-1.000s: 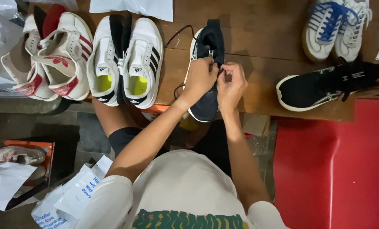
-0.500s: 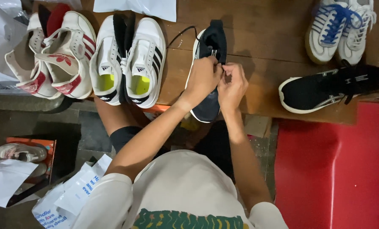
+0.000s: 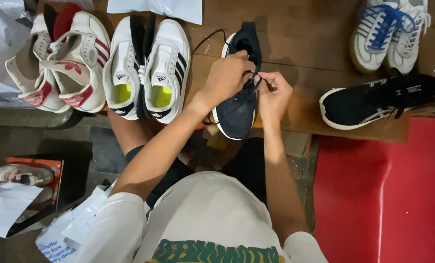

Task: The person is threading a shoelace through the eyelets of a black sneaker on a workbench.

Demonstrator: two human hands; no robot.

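We find a black sneaker with a white sole lying on the wooden table, its toe at the near edge, between a white pair with black stripes and a second black sneaker well to the right. Our left hand rests on top of the shoe, fingers curled and pinching the black lace at the eyelets. Our right hand sits just beside the shoe's right flank, thumb and forefinger closed on the same lace; the two hands nearly touch. A loose lace end loops out onto the wood behind the left hand. A cream and red pair lies far left, a white pair with blue laces far right. A red surface lies lower right.
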